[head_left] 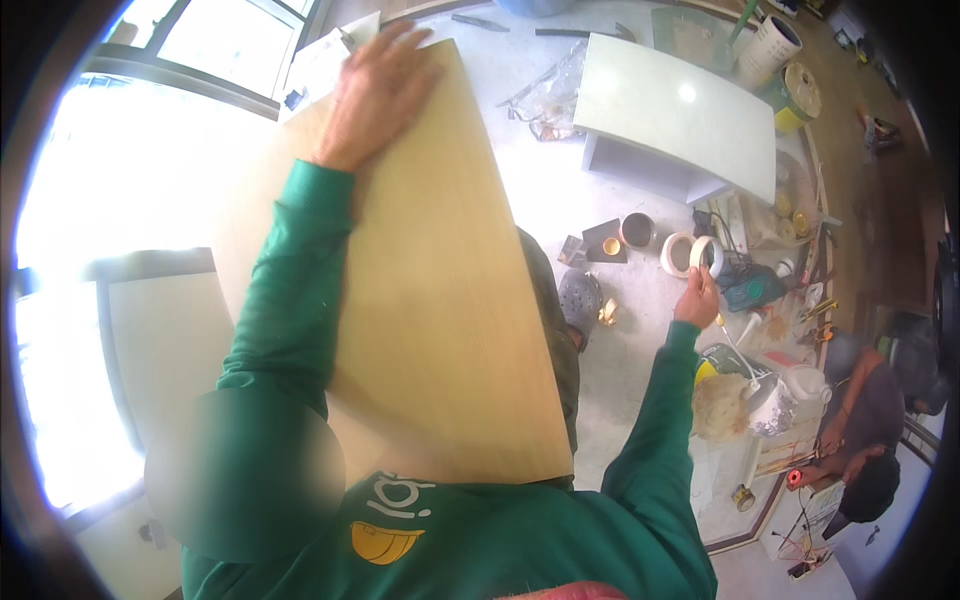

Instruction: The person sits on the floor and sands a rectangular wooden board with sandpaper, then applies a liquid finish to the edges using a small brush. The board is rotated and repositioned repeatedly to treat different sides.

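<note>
A pale wooden panel [440,280] stretches in front of me from my chest to its far end. My left hand [380,100] lies on that far end, its fingers stretched out and holding nothing. Out to the right, my right hand [697,300] is closed with its fingertips on the near rim of a roll of masking tape [713,247]. A second roll of masking tape [666,262] is right beside it on its left. The roll partly hides my right fingertips.
A white box-like piece [680,110] stands far right. Nearby on the floor are a dark cup [637,230], a green power tool [750,288] and several containers. My clog [580,300] shows beside the panel. Another person [860,420] works at the right edge. Bright windows line the left.
</note>
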Tool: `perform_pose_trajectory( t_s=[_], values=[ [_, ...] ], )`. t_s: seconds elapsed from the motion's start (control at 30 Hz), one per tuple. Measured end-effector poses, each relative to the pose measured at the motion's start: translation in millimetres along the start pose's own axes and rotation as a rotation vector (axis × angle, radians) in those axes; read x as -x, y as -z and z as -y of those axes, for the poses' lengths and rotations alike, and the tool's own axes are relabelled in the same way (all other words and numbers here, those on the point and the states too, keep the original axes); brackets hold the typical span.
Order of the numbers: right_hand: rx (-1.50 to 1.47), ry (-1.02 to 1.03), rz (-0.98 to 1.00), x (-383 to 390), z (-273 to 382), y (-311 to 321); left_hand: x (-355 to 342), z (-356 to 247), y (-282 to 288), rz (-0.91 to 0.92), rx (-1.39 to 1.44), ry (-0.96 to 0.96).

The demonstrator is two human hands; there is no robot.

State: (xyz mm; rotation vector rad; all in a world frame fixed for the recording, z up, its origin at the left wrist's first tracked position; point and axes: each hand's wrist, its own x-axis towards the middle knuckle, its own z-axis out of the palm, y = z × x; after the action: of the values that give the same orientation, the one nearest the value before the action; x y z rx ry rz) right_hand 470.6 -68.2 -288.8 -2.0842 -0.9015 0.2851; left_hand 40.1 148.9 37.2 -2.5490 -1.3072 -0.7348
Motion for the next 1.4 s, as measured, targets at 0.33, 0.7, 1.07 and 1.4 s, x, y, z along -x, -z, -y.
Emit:
perform_pose_trajectory(
  t_s=[0.33, 0.7, 1.07, 1.4],
  values=[
    [-0.622, 0.217, 0.084, 65.4, 241.6, 155.3, 96.5, -144.2, 74.5, 0.275, 0.25, -0.316],
    [-0.807, 0.439, 0.384, 121.2, 351.6, 207.1, 90.5, -159.8, 119.4, 0.089, 0.941, 0.005],
    [-0.726, 0.572, 0.381, 129.6, 356.9, 216.6, 42.8, -172.4, 129.3, -0.074, 1.121, -0.161],
    [-0.425, 0.934, 0.204, 127.8, 366.1, 215.3, 60.5, -178.4, 124.4, -0.081, 1.303, -0.02]
  ],
)
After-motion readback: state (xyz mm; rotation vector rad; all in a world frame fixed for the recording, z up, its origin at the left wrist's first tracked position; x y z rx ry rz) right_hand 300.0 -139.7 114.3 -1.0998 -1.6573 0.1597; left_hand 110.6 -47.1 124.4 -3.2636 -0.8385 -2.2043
